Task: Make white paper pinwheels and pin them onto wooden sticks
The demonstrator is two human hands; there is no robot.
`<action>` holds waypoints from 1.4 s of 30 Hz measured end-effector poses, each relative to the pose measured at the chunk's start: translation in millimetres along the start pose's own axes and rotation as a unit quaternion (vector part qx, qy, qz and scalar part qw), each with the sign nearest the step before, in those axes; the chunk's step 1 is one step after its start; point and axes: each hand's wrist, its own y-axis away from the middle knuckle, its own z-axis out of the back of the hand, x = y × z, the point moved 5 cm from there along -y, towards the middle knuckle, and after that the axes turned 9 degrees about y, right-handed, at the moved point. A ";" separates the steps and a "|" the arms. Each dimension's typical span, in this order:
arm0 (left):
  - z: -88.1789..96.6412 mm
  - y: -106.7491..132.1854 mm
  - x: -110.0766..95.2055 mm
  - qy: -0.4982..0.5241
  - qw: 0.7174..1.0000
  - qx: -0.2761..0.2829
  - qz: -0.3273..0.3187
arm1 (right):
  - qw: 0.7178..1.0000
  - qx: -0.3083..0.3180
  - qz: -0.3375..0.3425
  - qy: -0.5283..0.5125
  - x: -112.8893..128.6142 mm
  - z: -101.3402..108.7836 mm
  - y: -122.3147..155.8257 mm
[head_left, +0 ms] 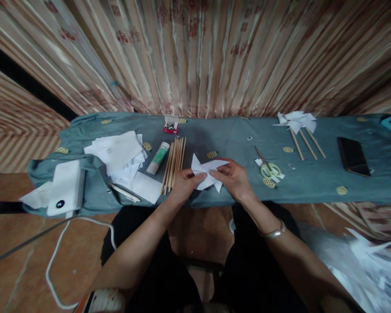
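Observation:
Both hands meet over the near edge of a table covered in grey-blue cloth (228, 134). My left hand (185, 183) and my right hand (233, 177) pinch a folded white paper pinwheel shape (207, 170) between fingers and thumbs, holding it just above the cloth. A row of wooden sticks (175, 163) lies just left of my left hand, with a glue stick (158, 157) beside it. Scissors with pale handles (267, 167) rest to the right of my right hand.
A heap of white paper sheets (120, 154) and a white power bank (65, 187) with a cable lie at the left. Three finished paper pinwheels on sticks (298, 126) and a dark phone (352, 155) lie at the right. A small red box (171, 126) stands at the back. Paper scraps (371, 261) cover the floor, right.

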 end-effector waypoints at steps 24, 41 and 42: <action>-2.4 1.1 1.3 -0.045 0.999 0.004 -0.013 | 0.999 0.009 0.005 0.045 3.9 -3.4 2.2; -2.1 0.9 1.1 -0.042 0.999 0.011 -0.030 | 1.000 0.013 -0.001 0.015 7.8 -7.8 4.5; -1.8 1.0 0.2 -0.045 0.998 0.008 -0.032 | 1.000 0.013 -0.004 0.005 8.0 -8.2 4.6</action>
